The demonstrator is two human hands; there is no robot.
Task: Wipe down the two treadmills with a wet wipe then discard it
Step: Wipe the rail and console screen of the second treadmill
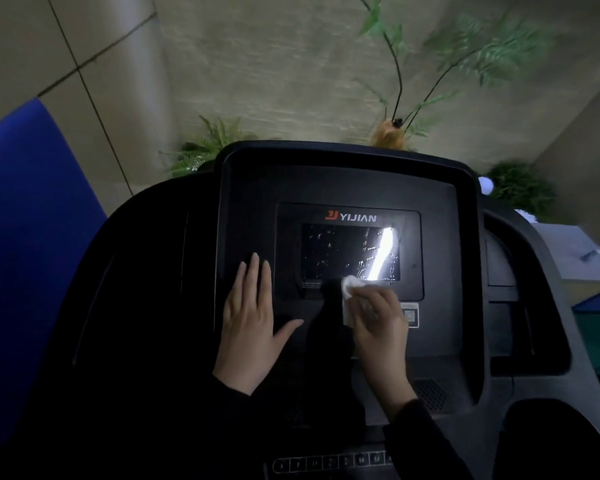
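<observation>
At frame centre, our right hand (378, 320) pinches the crumpled white wet wipe (350, 299) below the black treadmill console's glossy screen (350, 251); left hand (250, 313) rests flat, fingers spread. We should probably sweep overlapping strokes.

The right hand (378, 327) is covering most of the wet wipe (350, 289). The treadmill console (343, 188) is running off the bottom edge, its button row (329, 464) too dim to read; the plants (492, 50) are smearing into blur.
</observation>
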